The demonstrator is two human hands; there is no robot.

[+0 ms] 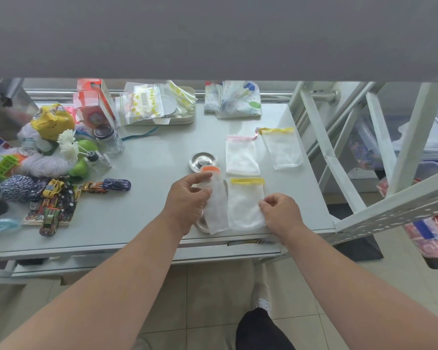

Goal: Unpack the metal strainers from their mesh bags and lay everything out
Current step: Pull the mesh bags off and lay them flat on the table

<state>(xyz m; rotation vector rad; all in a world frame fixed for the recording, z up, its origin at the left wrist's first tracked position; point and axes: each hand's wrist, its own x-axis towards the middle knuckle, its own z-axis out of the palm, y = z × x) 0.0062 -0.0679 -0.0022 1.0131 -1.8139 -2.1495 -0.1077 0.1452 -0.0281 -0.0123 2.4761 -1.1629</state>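
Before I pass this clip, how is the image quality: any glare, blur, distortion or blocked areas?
Head view: a grey out-of-focus band blocks the top; wide-angle bending splays the forearms and the white rack; light is soft and even, with mild sheen on the table; the left hand, right hand and mesh bags look slightly soft.

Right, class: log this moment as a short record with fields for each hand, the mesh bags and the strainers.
left hand: holding the orange-trimmed bag
right hand: pinching the near yellow-trimmed bag
flat bags further back: pink-trimmed bag, far yellow-trimmed bag
strainer unpacked: round metal strainer on the table
second metal piece: partly hidden under the left hand
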